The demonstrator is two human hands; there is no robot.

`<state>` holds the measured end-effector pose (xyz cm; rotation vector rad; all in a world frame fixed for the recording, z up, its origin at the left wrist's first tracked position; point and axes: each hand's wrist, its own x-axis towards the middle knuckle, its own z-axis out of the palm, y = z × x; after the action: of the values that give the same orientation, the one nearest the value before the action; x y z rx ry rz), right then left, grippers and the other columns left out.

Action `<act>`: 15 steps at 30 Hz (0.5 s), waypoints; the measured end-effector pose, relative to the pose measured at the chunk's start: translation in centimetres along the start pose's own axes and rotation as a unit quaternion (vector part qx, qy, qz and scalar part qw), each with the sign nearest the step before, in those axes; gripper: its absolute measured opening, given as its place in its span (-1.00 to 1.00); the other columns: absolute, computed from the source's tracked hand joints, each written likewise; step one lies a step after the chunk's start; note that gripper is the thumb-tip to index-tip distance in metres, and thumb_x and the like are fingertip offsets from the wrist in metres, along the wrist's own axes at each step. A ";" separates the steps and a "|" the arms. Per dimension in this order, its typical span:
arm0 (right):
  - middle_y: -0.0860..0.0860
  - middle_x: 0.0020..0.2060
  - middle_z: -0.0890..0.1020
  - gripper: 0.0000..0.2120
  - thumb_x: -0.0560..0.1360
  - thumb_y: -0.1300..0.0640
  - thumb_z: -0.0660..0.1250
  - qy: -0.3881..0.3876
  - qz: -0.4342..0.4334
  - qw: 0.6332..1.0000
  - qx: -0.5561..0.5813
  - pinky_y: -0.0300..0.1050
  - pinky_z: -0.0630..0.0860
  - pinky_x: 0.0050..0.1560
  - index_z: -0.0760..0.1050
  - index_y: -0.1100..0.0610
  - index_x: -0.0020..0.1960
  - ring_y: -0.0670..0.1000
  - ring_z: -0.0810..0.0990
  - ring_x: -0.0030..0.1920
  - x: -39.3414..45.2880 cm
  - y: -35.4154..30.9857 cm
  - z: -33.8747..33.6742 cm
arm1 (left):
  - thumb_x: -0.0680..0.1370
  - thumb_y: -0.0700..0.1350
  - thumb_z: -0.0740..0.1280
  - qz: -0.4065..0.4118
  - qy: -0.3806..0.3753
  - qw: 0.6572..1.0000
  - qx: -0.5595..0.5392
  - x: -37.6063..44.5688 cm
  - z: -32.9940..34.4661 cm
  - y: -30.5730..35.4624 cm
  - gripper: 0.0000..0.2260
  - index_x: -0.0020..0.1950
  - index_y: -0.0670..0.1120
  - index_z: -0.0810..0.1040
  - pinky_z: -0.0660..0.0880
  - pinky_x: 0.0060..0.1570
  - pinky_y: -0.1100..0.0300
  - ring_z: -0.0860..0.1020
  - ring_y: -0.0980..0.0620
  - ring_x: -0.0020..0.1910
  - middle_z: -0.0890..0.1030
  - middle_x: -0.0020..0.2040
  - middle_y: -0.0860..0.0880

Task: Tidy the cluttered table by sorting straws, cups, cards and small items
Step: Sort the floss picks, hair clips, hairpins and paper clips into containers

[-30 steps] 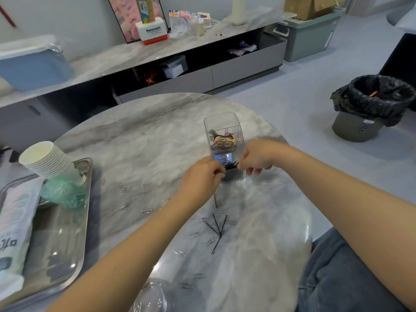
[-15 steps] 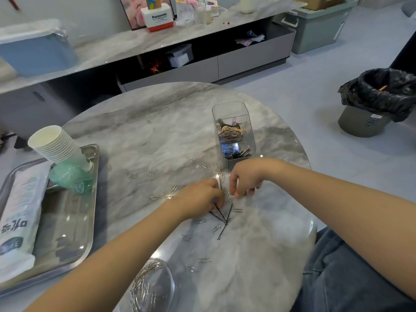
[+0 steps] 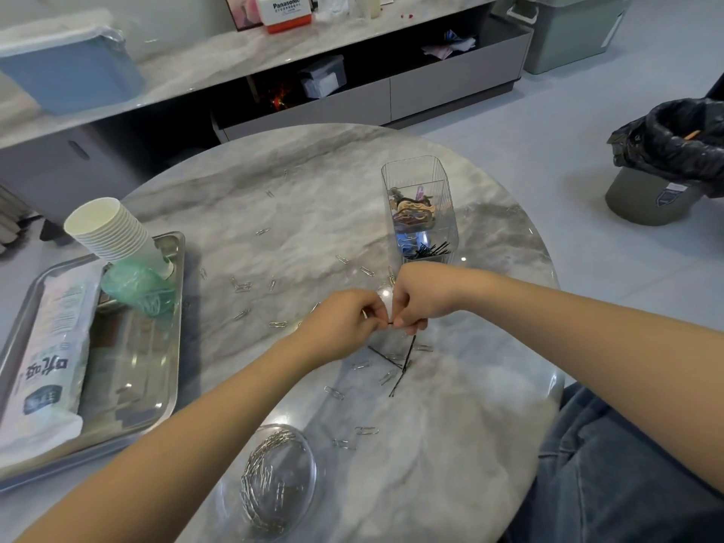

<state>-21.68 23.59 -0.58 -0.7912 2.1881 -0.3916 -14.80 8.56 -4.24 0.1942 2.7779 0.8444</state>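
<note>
My left hand (image 3: 344, 323) and my right hand (image 3: 421, 297) meet over the middle of the round marble table (image 3: 297, 213). Their fingertips pinch black hairpins, one pin bridging both hands and another hanging down from the right. More black hairpins (image 3: 397, 372) lie crossed on the table just below the hands. Behind the hands stands a clear ribbed organizer box (image 3: 421, 178) holding hair clips and black hairpins. Silver paper clips (image 3: 243, 286) lie scattered around. A clear round dish (image 3: 301, 456) near the front edge holds many paper clips.
A metal tray (image 3: 164, 370) at the left carries a tilted stack of paper cups (image 3: 113, 233), a green bundle (image 3: 139, 288) and a white packet (image 3: 51, 358). A bin with a black bag (image 3: 666, 166) stands on the floor at right. A low marble shelf unit (image 3: 297, 52) runs behind.
Both hands drew back from the organizer box toward me, went down to the loose hairpins on the table, and now pinch hairpins together just above them. The view moved closer.
</note>
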 end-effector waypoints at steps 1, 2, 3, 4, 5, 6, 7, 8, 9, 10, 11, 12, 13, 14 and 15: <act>0.03 -0.27 0.69 -0.92 0.49 0.20 0.36 -0.006 0.008 1.000 -0.014 -0.27 0.47 -0.18 0.63 0.16 -0.13 -0.20 0.54 -0.45 0.0 0.0 0.0 | 0.48 -0.19 0.35 -0.003 -0.003 1.000 -0.008 -0.2 0.1 0.0 -0.87 -0.17 0.06 0.54 0.41 -0.16 0.22 0.48 0.11 -0.19 0.58 -0.16 0.10; -0.01 -0.33 0.67 -0.92 0.48 0.21 0.36 -0.018 0.022 0.999 -0.035 -0.24 0.47 -0.17 0.63 0.16 -0.15 -0.20 0.54 -0.46 -0.1 0.0 0.0 | 0.48 -0.19 0.35 -0.006 -0.009 1.000 -0.004 -0.3 0.1 0.0 -0.88 -0.14 0.04 0.57 0.41 -0.16 0.23 0.49 0.12 -0.19 0.59 -0.16 0.09; -0.03 -0.37 0.64 -0.90 0.49 0.21 0.34 -0.032 0.039 0.997 -0.062 -0.21 0.47 -0.17 0.63 0.17 -0.13 -0.18 0.53 -0.45 -0.3 0.0 0.0 | 0.47 -0.21 0.34 -0.008 -0.016 1.000 0.011 -0.5 0.2 -0.1 -0.88 -0.11 0.01 0.59 0.40 -0.17 0.26 0.49 0.12 -0.19 0.59 -0.18 0.10; -0.04 -0.37 0.62 -0.88 0.49 0.21 0.33 -0.043 0.056 0.994 -0.089 -0.22 0.48 -0.18 0.64 0.20 -0.09 -0.15 0.53 -0.43 -0.5 -0.1 -0.1 | 0.47 -0.23 0.32 -0.008 -0.022 0.999 0.035 -0.6 0.3 -0.2 -0.85 -0.07 -0.01 0.61 0.39 -0.17 0.28 0.50 0.12 -0.19 0.58 -0.19 0.11; -0.04 -0.36 0.61 -0.85 0.50 0.20 0.32 -0.048 0.071 0.990 -0.109 -0.24 0.48 -0.19 0.64 0.23 -0.04 -0.13 0.53 -0.41 -0.6 -0.1 -0.1 | 0.47 -0.23 0.30 -0.006 -0.028 0.998 0.063 -0.8 0.5 -0.3 -0.83 -0.05 -0.02 0.62 0.38 -0.16 0.28 0.51 0.10 -0.17 0.58 -0.19 0.11; -0.02 -0.33 0.62 -0.82 0.51 0.19 0.31 -0.047 0.082 0.989 -0.116 -0.27 0.47 -0.22 0.63 0.26 0.00 -0.11 0.54 -0.39 -0.8 -0.1 -0.2 | 0.48 -0.23 0.28 -0.001 -0.033 0.995 0.092 -0.9 0.6 -0.4 -0.81 -0.03 -0.02 0.62 0.39 -0.13 0.25 0.53 0.07 -0.13 0.60 -0.16 0.09; 0.00 -0.29 0.63 -0.81 0.52 0.19 0.31 -0.042 0.089 0.988 -0.116 -0.29 0.45 -0.24 0.63 0.27 0.02 -0.10 0.54 -0.38 -0.9 -0.2 -0.4 | 0.49 -0.22 0.26 0.004 -0.035 0.992 0.118 -1.0 0.7 -0.6 -0.81 -0.01 -0.02 0.62 0.39 -0.12 0.23 0.54 0.04 -0.08 0.61 -0.10 0.07; 0.01 -0.25 0.63 -0.80 0.53 0.18 0.30 -0.037 0.093 0.988 -0.116 -0.30 0.44 -0.27 0.62 0.27 0.04 -0.09 0.54 -0.37 -1.0 -0.2 -0.5 | 0.51 -0.21 0.25 0.005 -0.035 0.990 0.135 -1.1 0.7 -0.8 -0.81 0.01 -0.01 0.61 0.36 -0.14 0.23 0.54 0.03 -0.04 0.60 -0.04 0.06; 0.02 -0.22 0.64 -0.79 0.53 0.18 0.29 -0.032 0.096 0.988 -0.117 -0.30 0.43 -0.28 0.61 0.27 0.05 -0.08 0.54 -0.36 -1.1 -0.2 -0.6 | 0.52 -0.19 0.26 0.005 -0.034 0.988 0.148 -1.2 0.7 -0.9 -0.82 0.03 0.01 0.59 0.32 -0.17 0.23 0.52 0.02 -0.02 0.56 0.01 0.06; 0.02 -0.21 0.64 -0.79 0.53 0.18 0.29 -0.029 0.099 0.988 -0.117 -0.30 0.43 -0.28 0.61 0.27 0.05 -0.07 0.54 -0.36 -1.0 -0.2 -0.6 | 0.53 -0.18 0.26 0.009 -0.032 0.987 0.156 -1.2 0.7 -0.9 -0.81 0.06 0.03 0.58 0.28 -0.19 0.22 0.51 0.02 -0.01 0.51 0.05 0.07; 0.03 -0.20 0.64 -0.79 0.54 0.18 0.29 -0.028 0.101 0.988 -0.115 -0.29 0.44 -0.27 0.60 0.28 0.06 -0.07 0.54 -0.36 -1.0 -0.2 -0.6 | 0.53 -0.17 0.27 0.017 -0.033 0.986 0.162 -1.1 0.7 -0.8 -0.80 0.09 0.04 0.57 0.26 -0.21 0.22 0.49 0.03 0.00 0.48 0.08 0.07; 0.03 -0.19 0.64 -0.79 0.54 0.18 0.29 -0.027 0.102 0.988 -0.116 -0.29 0.45 -0.27 0.60 0.28 0.06 -0.06 0.54 -0.36 -1.0 -0.2 -0.6 | 0.53 -0.15 0.28 0.025 -0.038 0.985 0.167 -1.1 0.6 -0.7 -0.80 0.09 0.05 0.58 0.24 -0.22 0.22 0.49 0.03 0.00 0.47 0.08 0.07; 0.03 -0.19 0.64 -0.79 0.54 0.18 0.29 -0.025 0.102 0.987 -0.119 -0.29 0.45 -0.27 0.60 0.28 0.06 -0.06 0.55 -0.35 -0.9 -0.2 -0.5 | 0.53 -0.13 0.29 0.034 -0.049 0.983 0.174 -1.1 0.7 -0.5 -0.81 0.09 0.06 0.59 0.25 -0.22 0.23 0.49 0.03 -0.01 0.47 0.08 0.06; 0.03 -0.20 0.64 -0.79 0.54 0.18 0.28 -0.024 0.102 0.987 -0.122 -0.29 0.45 -0.27 0.60 0.28 0.06 -0.06 0.55 -0.35 -0.9 -0.2 -0.5 | 0.52 -0.11 0.30 0.040 -0.062 0.980 0.187 -1.1 0.7 -0.3 -0.81 0.08 0.06 0.61 0.25 -0.22 0.23 0.50 0.03 -0.01 0.47 0.08 0.05; 0.02 -0.20 0.64 -0.79 0.54 0.18 0.28 -0.022 0.101 0.987 -0.123 -0.29 0.45 -0.26 0.60 0.28 0.06 -0.06 0.55 -0.35 -0.9 -0.2 -0.5 | 0.51 -0.11 0.30 0.045 -0.073 0.976 0.199 -1.0 0.8 -0.2 -0.81 0.07 0.07 0.62 0.26 -0.22 0.23 0.50 0.03 -0.02 0.48 0.07 0.05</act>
<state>-21.56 24.00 0.37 -0.6904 2.2755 -0.0020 -13.66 8.61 -4.78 0.4340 2.7817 0.2650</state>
